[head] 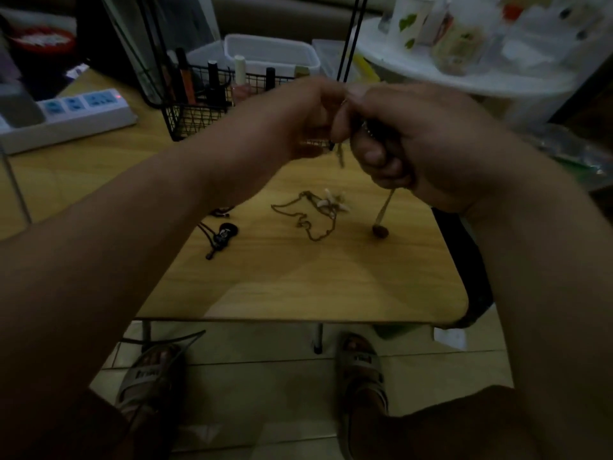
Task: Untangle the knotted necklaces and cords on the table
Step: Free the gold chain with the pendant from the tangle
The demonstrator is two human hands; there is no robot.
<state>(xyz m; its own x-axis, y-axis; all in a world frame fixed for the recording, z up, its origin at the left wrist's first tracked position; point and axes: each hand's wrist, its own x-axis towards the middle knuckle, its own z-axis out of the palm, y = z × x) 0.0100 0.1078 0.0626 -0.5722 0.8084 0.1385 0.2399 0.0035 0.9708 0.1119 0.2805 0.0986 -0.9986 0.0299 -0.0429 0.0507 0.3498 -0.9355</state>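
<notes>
Left hand (298,122) and right hand (418,144) both pinch one knotted cord (385,205); two necklaces lie below: chain (326,203), black pendant (225,234).

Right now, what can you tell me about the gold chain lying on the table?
The chain necklace is thin and dull gold, like metal. It lies flat in loose, wiggly bends on the wooden table, with small white shell-like pieces bunched at its far end. Only the table touches it.
</notes>
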